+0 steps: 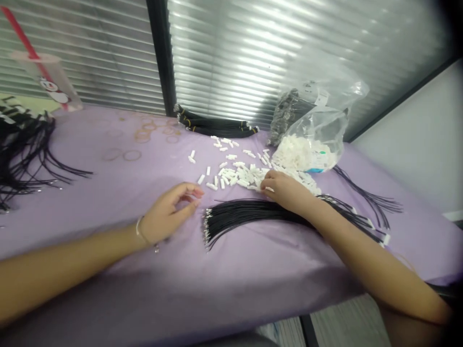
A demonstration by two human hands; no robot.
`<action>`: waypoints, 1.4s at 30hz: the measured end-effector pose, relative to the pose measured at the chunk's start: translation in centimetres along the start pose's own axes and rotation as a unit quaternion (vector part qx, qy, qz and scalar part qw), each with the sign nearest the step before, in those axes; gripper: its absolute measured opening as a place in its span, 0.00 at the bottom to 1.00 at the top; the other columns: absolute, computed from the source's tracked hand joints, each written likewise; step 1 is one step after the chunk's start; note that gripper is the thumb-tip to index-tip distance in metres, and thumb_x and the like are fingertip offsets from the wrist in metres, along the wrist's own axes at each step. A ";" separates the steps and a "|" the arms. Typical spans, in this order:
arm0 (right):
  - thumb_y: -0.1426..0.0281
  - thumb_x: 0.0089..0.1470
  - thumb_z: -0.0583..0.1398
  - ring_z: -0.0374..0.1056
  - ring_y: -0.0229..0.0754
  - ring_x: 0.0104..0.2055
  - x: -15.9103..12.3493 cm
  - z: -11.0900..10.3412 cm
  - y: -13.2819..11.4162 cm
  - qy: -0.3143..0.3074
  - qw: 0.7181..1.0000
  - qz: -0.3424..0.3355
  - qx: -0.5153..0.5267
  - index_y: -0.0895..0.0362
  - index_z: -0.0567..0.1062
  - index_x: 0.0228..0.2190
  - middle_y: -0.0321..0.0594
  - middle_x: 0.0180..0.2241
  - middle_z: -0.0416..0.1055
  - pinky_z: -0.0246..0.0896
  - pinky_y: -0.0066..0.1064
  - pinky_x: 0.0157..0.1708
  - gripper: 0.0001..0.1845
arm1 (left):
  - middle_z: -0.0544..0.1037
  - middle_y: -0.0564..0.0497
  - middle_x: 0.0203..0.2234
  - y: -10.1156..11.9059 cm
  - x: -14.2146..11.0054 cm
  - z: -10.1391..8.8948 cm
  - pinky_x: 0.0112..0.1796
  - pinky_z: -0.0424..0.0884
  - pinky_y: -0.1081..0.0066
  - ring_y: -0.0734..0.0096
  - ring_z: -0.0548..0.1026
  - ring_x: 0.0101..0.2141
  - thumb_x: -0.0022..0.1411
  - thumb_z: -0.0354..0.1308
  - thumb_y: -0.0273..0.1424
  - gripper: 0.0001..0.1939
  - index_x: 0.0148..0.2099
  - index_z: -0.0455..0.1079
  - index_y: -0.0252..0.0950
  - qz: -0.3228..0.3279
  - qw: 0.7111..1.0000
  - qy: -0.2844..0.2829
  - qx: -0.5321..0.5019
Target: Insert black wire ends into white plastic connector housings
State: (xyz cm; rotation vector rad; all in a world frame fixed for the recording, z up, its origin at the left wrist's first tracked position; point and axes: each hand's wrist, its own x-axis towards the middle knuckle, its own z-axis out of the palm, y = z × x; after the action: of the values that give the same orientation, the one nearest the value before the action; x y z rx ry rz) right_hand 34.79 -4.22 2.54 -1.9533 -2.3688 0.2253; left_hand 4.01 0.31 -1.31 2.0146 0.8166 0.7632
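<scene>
Pressing into loose white plastic connector housings (235, 174) on a lilac-covered bench (108, 250), a person's right hand (285, 189) showed a grip that could not be read, while the left hand (168, 213) curled narrow and apparently empty, with black crimped wires (249, 214) lying just before the right grip.

Lilac-covered table (231, 279) | on it: white plastic connectors (231, 168) (loose, scattered) | black wire bundle (246, 217) | rubber bands (142, 132) | plastic bag (325, 130)

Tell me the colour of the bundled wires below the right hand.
The wires are black, with silvery tips; the head view shows them best.
</scene>
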 end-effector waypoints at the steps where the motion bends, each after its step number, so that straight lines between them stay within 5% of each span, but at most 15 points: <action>1: 0.68 0.60 0.56 0.69 0.42 0.40 0.0 -0.5 -0.5 0.003 1.000 -0.007 0.019 0.60 0.74 0.36 0.44 0.40 0.71 0.65 0.40 0.43 0.09 | 0.74 0.44 0.40 -0.4 0.4 0.0 0.45 0.72 0.60 0.63 0.74 0.42 0.66 0.48 0.35 0.10 0.45 0.64 0.35 -0.011 1.000 0.011 -0.012; 5: 0.71 0.60 0.54 0.67 0.40 0.38 0.4 -1.2 -4.1 0.015 0.989 -0.048 0.142 0.58 0.73 0.31 0.42 0.36 0.71 0.63 0.34 0.42 0.09 | 0.74 0.45 0.38 -1.2 1.1 0.3 0.43 0.73 0.61 0.65 0.75 0.39 0.64 0.52 0.33 0.09 0.44 0.66 0.34 -0.019 0.997 0.033 -0.061; 10: 0.65 0.60 0.52 0.66 0.36 0.31 2.5 1.4 -8.4 -0.024 0.940 -0.087 0.328 0.58 0.70 0.32 0.36 0.28 0.69 0.64 0.29 0.34 0.11 | 0.70 0.43 0.47 -0.9 0.6 0.7 0.41 0.75 0.65 0.70 0.75 0.35 0.57 0.60 0.34 0.16 0.47 0.72 0.35 0.010 0.994 0.001 -0.108; 16: 0.63 0.59 0.53 0.63 0.34 0.26 4.2 3.7 -10.4 -0.048 0.895 -0.110 0.430 0.57 0.67 0.26 0.32 0.22 0.65 0.62 0.27 0.30 0.14 | 0.75 0.45 0.40 -0.5 0.7 0.3 0.45 0.72 0.66 0.64 0.74 0.41 0.56 0.63 0.35 0.12 0.42 0.77 0.36 0.012 0.987 0.026 -0.157; 24: 0.72 0.56 0.56 0.60 0.36 0.31 2.3 1.3 -9.7 0.056 0.915 -0.092 0.388 0.58 0.69 0.30 0.35 0.29 0.64 0.55 0.28 0.33 0.04 | 0.78 0.51 0.32 -1.0 0.9 -0.1 0.32 0.70 0.77 0.78 0.71 0.27 0.59 0.61 0.35 0.10 0.41 0.76 0.35 -0.112 0.975 0.010 -0.194; 27: 0.77 0.55 0.56 0.61 0.36 0.32 1.6 0.5 -9.2 0.007 0.951 -0.170 0.258 0.60 0.71 0.30 0.39 0.32 0.65 0.57 0.28 0.35 0.04 | 0.78 0.52 0.33 -1.2 1.0 -0.3 0.34 0.70 0.77 0.78 0.72 0.28 0.58 0.63 0.34 0.09 0.39 0.76 0.36 -0.157 0.967 0.002 -0.200; 30: 0.76 0.58 0.56 0.64 0.38 0.34 1.3 1.0 -9.3 -0.041 0.954 -0.232 0.188 0.63 0.75 0.33 0.44 0.35 0.68 0.60 0.30 0.36 0.07 | 0.79 0.54 0.32 -0.7 1.1 -0.5 0.34 0.71 0.78 0.78 0.73 0.28 0.57 0.63 0.32 0.06 0.37 0.76 0.37 -0.179 0.963 -0.012 -0.199; 34: 0.76 0.57 0.57 0.66 0.43 0.34 1.4 2.3 -9.4 -0.020 0.953 -0.273 0.130 0.65 0.77 0.35 0.49 0.35 0.70 0.61 0.34 0.36 0.09 | 0.80 0.55 0.29 0.2 1.2 -0.4 0.35 0.72 0.81 0.78 0.75 0.30 0.57 0.62 0.27 0.03 0.35 0.77 0.37 -0.159 0.971 -0.049 -0.173; 42: 0.76 0.56 0.59 0.65 0.38 0.32 1.9 2.6 -8.7 -0.048 0.944 -0.219 0.243 0.63 0.77 0.32 0.43 0.32 0.69 0.61 0.30 0.34 0.06 | 0.80 0.54 0.36 0.2 1.1 -0.4 0.38 0.73 0.78 0.73 0.77 0.34 0.57 0.62 0.27 0.03 0.35 0.76 0.39 -0.145 0.974 -0.068 -0.162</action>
State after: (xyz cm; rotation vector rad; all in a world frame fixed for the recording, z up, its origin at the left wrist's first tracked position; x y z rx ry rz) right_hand 25.61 -4.14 1.20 -1.1941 -2.4203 0.7987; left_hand 4.38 1.23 -0.69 1.5946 0.8243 0.5442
